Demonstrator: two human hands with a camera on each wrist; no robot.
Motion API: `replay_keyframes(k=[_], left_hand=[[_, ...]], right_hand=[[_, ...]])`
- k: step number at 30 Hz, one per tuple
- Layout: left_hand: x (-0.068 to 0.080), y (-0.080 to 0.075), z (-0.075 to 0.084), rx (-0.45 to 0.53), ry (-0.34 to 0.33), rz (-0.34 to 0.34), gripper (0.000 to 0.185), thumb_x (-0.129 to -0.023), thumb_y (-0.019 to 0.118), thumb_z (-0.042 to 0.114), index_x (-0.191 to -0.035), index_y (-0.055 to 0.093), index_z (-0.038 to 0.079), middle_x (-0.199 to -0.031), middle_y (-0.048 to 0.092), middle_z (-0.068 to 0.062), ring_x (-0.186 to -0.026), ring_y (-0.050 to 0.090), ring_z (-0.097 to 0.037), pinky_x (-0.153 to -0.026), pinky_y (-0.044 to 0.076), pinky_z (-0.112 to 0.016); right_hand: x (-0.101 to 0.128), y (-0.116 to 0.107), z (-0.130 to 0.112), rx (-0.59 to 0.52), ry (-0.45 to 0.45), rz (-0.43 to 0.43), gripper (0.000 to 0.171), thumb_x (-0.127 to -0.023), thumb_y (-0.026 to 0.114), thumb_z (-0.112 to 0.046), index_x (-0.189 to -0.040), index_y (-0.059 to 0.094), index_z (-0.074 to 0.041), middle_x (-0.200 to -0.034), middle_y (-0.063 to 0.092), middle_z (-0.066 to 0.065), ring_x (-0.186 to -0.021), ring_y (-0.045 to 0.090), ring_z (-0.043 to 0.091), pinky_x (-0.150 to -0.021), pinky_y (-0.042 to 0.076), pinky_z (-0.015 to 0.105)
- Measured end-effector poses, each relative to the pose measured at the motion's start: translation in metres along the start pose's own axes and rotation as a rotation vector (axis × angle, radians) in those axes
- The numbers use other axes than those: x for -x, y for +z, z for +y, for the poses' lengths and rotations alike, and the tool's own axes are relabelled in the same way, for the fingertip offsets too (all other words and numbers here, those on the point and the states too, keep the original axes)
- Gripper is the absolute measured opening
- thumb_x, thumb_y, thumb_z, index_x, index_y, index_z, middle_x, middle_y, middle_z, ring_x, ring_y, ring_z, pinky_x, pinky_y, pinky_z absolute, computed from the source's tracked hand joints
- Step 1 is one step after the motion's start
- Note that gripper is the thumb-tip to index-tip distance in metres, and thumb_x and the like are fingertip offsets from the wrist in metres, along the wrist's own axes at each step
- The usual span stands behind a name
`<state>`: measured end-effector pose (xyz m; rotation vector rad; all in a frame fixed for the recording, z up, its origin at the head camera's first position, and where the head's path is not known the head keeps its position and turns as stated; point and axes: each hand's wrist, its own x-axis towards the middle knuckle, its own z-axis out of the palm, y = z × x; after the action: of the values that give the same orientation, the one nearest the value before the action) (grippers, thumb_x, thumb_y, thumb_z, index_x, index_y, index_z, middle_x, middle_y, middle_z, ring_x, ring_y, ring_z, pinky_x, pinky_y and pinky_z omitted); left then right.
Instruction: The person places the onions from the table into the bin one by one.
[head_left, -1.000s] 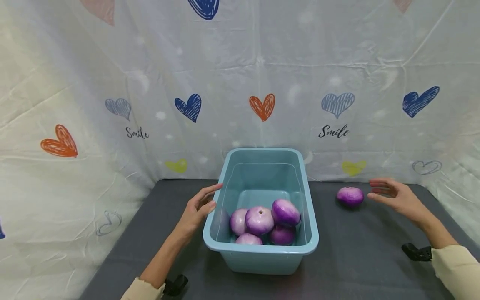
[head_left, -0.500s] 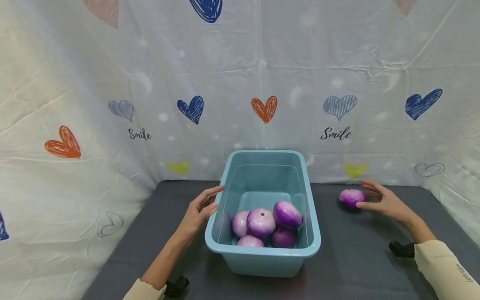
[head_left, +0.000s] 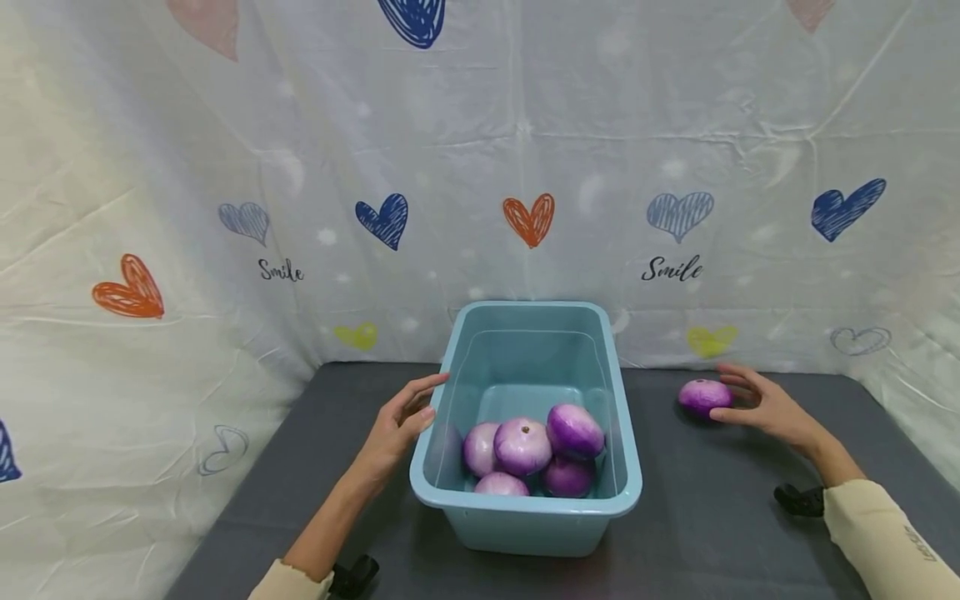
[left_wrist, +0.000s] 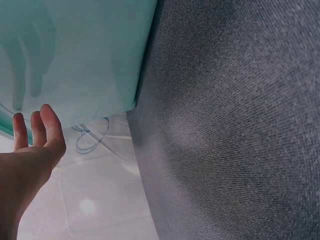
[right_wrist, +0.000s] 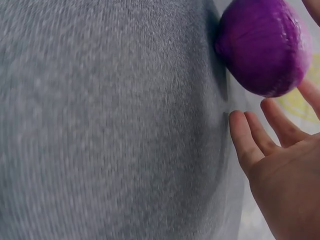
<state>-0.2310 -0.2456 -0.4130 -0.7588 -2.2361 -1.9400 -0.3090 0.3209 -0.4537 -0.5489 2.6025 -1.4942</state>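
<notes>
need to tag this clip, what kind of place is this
Probably a staged recording corner rather than a real kitchen: a heart-print "Smile" sheet is hung as backdrop, behind a dark grey cloth-covered table bearing only a blue tub and purple onions.

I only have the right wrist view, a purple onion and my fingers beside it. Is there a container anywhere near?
Observer: Yes. In the head view a light blue bin stands on the dark table, to the left of the loose onion.
Operator: Anything in the bin?
Observer: Several purple onions lie piled at its near end; the far end of its floor is bare.
Operator: Where is the other hand?
Observer: The left hand is at the bin's left wall near the rim, fingers straight, no grip on anything.
Operator: And my right hand on the onion?
Observer: The right hand is open at the loose onion's right side, thumb tip at it, fingers not closed round it.
</notes>
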Motion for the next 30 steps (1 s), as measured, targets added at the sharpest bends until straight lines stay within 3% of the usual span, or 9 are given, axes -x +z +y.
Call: replay_keyframes(k=[6, 13, 20, 30], left_hand=[[0.000, 0.002, 0.000, 0.003, -0.001, 0.002, 0.048, -0.104, 0.051, 0.017, -0.151, 0.048, 0.009, -0.143, 0.050, -0.025, -0.125, 0.054, -0.035, -0.088, 0.054, -0.041], [0.000, 0.002, 0.001, -0.003, -0.007, 0.015, 0.048, -0.103, 0.051, 0.018, -0.151, 0.049, 0.010, -0.142, 0.052, -0.022, -0.123, 0.055, -0.032, -0.087, 0.054, -0.041], [0.001, 0.003, 0.000, 0.003, -0.008, 0.012, 0.048, -0.104, 0.050, 0.017, -0.151, 0.048, 0.010, -0.143, 0.051, -0.023, -0.123, 0.056, -0.031, -0.087, 0.054, -0.041], [0.000, 0.002, -0.002, 0.007, -0.009, 0.016, 0.048, -0.103, 0.051, 0.019, -0.151, 0.049, 0.011, -0.145, 0.051, -0.019, -0.126, 0.054, -0.032, -0.089, 0.053, -0.041]], right_hand=[[-0.004, 0.004, 0.000, 0.012, 0.013, -0.007, 0.081, -0.095, 0.074, -0.018, -0.157, 0.027, 0.003, -0.152, 0.030, 0.035, -0.138, 0.030, 0.057, -0.099, 0.040, 0.063], [-0.012, 0.008, -0.001, 0.068, 0.000, 0.008, 0.076, -0.093, 0.077, -0.019, -0.153, 0.036, 0.005, -0.150, 0.037, 0.031, -0.129, 0.045, 0.049, -0.086, 0.049, 0.027], [-0.016, 0.011, -0.004, 0.140, 0.010, 0.032, 0.070, -0.092, 0.078, -0.024, -0.146, 0.046, 0.007, -0.144, 0.043, 0.032, -0.119, 0.053, 0.044, -0.084, 0.050, 0.030], [-0.011, 0.009, -0.011, 0.123, 0.004, 0.044, 0.069, -0.092, 0.078, -0.023, -0.146, 0.047, 0.007, -0.145, 0.043, 0.032, -0.118, 0.054, 0.045, -0.081, 0.051, 0.029]])
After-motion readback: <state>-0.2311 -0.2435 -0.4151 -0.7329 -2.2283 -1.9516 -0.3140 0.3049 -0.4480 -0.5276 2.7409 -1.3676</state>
